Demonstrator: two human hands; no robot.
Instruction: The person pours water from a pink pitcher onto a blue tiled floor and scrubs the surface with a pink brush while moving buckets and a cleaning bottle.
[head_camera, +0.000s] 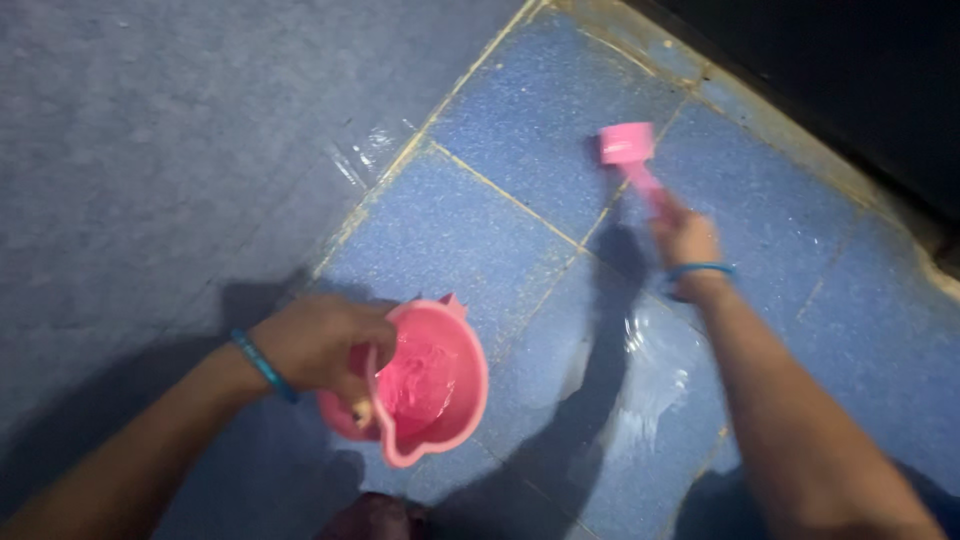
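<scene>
My left hand grips the handle of a pink plastic jug held low over the floor; the jug has water inside and its mouth faces up. My right hand is stretched forward and closed around the handle of a pink scrub brush, whose head presses on the wet blue tiled floor. Both wrists wear thin blue bands.
Water pools shine on the tiles near my right forearm and by the tile edge. A plain grey floor surface lies to the left. A dark raised edge runs along the upper right.
</scene>
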